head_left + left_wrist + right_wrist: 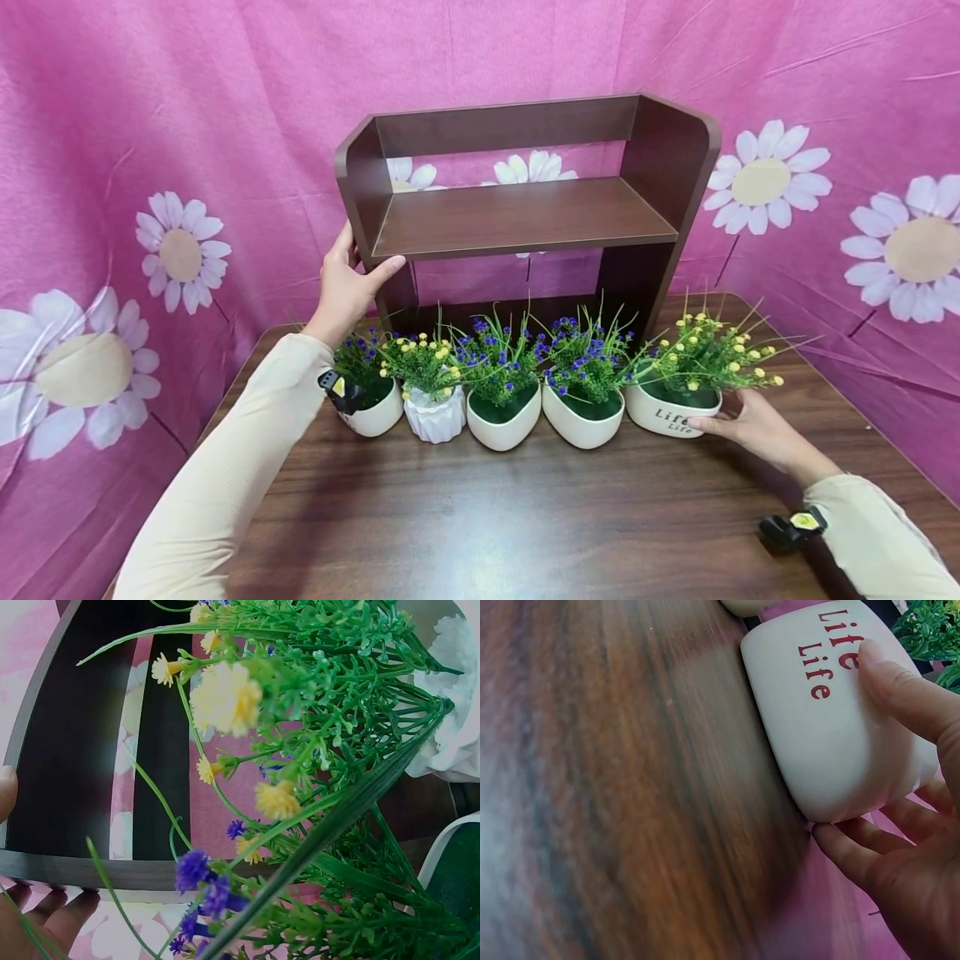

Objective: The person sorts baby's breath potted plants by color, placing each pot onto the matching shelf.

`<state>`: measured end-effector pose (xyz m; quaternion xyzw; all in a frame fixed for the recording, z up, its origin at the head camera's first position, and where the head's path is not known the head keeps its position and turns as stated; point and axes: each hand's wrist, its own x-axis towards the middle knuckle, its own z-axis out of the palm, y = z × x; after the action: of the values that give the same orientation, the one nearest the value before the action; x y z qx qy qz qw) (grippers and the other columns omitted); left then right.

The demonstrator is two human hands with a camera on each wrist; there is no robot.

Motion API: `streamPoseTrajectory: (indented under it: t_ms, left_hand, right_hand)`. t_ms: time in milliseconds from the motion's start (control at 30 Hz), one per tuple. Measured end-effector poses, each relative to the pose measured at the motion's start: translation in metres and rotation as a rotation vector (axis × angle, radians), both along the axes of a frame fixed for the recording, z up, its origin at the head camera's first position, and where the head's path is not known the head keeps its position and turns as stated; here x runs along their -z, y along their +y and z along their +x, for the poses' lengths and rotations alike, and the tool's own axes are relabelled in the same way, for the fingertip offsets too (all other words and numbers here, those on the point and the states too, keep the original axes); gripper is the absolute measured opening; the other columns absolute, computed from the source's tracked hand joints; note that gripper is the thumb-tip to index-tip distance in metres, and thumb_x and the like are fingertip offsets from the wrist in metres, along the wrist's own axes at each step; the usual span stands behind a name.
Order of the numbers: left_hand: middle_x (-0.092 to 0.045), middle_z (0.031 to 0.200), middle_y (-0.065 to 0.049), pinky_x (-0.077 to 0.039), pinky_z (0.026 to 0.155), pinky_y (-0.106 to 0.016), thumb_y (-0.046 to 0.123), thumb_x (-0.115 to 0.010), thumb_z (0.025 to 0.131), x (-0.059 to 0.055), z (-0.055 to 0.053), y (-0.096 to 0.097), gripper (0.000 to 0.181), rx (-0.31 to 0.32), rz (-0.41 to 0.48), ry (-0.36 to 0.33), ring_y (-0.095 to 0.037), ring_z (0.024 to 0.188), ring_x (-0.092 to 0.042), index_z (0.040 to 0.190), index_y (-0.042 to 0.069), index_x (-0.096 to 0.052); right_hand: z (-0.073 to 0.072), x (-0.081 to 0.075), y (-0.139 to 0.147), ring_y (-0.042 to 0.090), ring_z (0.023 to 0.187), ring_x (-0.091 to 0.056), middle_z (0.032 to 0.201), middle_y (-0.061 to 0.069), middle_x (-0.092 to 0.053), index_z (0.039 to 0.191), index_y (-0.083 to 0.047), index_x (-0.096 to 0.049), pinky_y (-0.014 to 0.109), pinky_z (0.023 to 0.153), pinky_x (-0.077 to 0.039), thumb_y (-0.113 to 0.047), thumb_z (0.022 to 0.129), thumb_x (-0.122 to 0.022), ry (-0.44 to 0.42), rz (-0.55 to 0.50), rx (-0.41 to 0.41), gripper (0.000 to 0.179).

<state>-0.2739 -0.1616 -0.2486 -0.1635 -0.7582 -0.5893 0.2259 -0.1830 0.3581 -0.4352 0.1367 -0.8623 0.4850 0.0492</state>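
A dark brown two-tier shelf [525, 212] stands upright at the back of the table. My left hand [347, 283] grips its left side panel, thumb on the front edge and the other fingers around the outer face. On the right, my right hand [757, 429] holds a white oval pot [667, 412] lettered "Life", which carries a yellow-flowered artificial plant [701, 354]. In the right wrist view the thumb presses the lettered front of that pot [825, 742], with the other fingers around its end and the base at the tabletop.
Several potted artificial plants line up before the shelf: a purple one [367, 417] at far left, a yellow one in a ribbed white pot [435, 417], and purple ones in white pots [504, 429] mid-row. A pink daisy-print curtain [255, 100] hangs behind the wooden table [570, 517].
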Motion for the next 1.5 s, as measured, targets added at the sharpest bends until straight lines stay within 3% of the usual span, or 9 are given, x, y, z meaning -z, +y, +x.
streamPoseTrajectory:
  t_ms: [167, 333, 433, 667, 933, 1033, 1267, 1500]
  left_hand:
    - [-0.05, 0.138, -0.022, -0.046, 0.094, -0.026, 0.003, -0.072, 0.083, -0.006, 0.009, 0.003, 0.074, -0.011, -0.027, 0.002, -0.032, 0.124, -0.051, 0.148, 0.007, -0.036]
    - [-0.05, 0.138, -0.02, -0.045, 0.094, -0.027, 0.002, -0.071, 0.084, -0.007, 0.011, 0.004, 0.074, -0.012, -0.033, -0.002, -0.031, 0.124, -0.051, 0.148, 0.004, -0.035]
    - [-0.05, 0.139, -0.02, -0.046, 0.092, -0.025, 0.002, -0.072, 0.083, -0.005, 0.008, 0.003, 0.075, -0.008, -0.033, 0.004, -0.032, 0.123, -0.052, 0.148, 0.005, -0.035]
    - [-0.054, 0.136, -0.011, -0.045, 0.088, -0.022, 0.011, -0.076, 0.082, 0.011, -0.014, -0.006, 0.076, -0.025, -0.031, 0.014, -0.022, 0.12, -0.054, 0.148, 0.019, -0.038]
    - [-0.056, 0.133, -0.008, -0.046, 0.09, -0.031, 0.017, -0.077, 0.081, 0.014, -0.018, -0.008, 0.077, -0.048, -0.054, 0.012, -0.02, 0.118, -0.055, 0.147, 0.023, -0.039]
    - [-0.056, 0.134, -0.009, -0.046, 0.091, -0.03, 0.014, -0.077, 0.081, 0.01, -0.016, -0.005, 0.078, -0.049, -0.066, 0.013, -0.021, 0.119, -0.055, 0.148, 0.021, -0.038]
    - [-0.053, 0.135, -0.02, -0.046, 0.09, -0.032, 0.005, -0.073, 0.083, -0.006, 0.005, 0.005, 0.074, -0.023, -0.077, 0.026, -0.033, 0.121, -0.053, 0.148, 0.006, -0.036]
    - [-0.054, 0.132, -0.022, -0.046, 0.092, -0.04, 0.005, -0.072, 0.084, -0.007, 0.009, 0.003, 0.071, -0.041, -0.093, 0.019, -0.032, 0.12, -0.054, 0.146, 0.004, -0.038]
  right_hand:
    - [0.004, -0.002, 0.004, -0.012, 0.1, -0.054, 0.109, -0.027, -0.056, 0.135, -0.004, -0.041, 0.01, 0.08, -0.047, 0.001, 0.081, -0.073, 0.025, -0.024, 0.008, 0.063]
    - [0.008, -0.01, 0.007, -0.014, 0.104, -0.051, 0.114, -0.026, -0.053, 0.137, -0.017, -0.04, 0.008, 0.083, -0.045, 0.003, 0.081, -0.072, 0.024, -0.058, 0.023, 0.068]
    - [0.01, -0.017, 0.008, -0.014, 0.104, -0.051, 0.115, -0.025, -0.053, 0.138, -0.019, -0.04, 0.007, 0.083, -0.044, 0.002, 0.081, -0.072, 0.03, -0.056, 0.038, 0.068]
    - [0.01, -0.036, 0.011, -0.008, 0.1, -0.058, 0.11, -0.017, -0.061, 0.133, -0.023, -0.045, 0.008, 0.083, -0.045, 0.01, 0.081, -0.068, 0.068, -0.119, 0.027, 0.066]
    - [0.007, -0.068, 0.004, 0.0, 0.084, -0.066, 0.094, -0.015, -0.068, 0.117, -0.025, -0.053, 0.017, 0.068, -0.053, 0.011, 0.082, -0.067, 0.096, -0.078, 0.039, 0.052]
    - [0.004, -0.079, -0.001, 0.0, 0.083, -0.067, 0.094, -0.014, -0.069, 0.121, -0.022, -0.054, 0.017, 0.067, -0.053, 0.012, 0.081, -0.067, 0.125, -0.085, 0.06, 0.054]
    - [-0.005, -0.102, -0.013, -0.003, 0.08, -0.066, 0.096, -0.015, -0.068, 0.125, -0.022, -0.055, 0.012, 0.066, -0.051, 0.017, 0.079, -0.066, 0.227, -0.14, 0.045, 0.061]
    - [-0.014, -0.124, -0.034, 0.001, 0.081, -0.067, 0.102, -0.008, -0.07, 0.13, -0.011, -0.056, 0.012, 0.067, -0.051, 0.025, 0.075, -0.062, 0.289, -0.324, -0.051, 0.066]
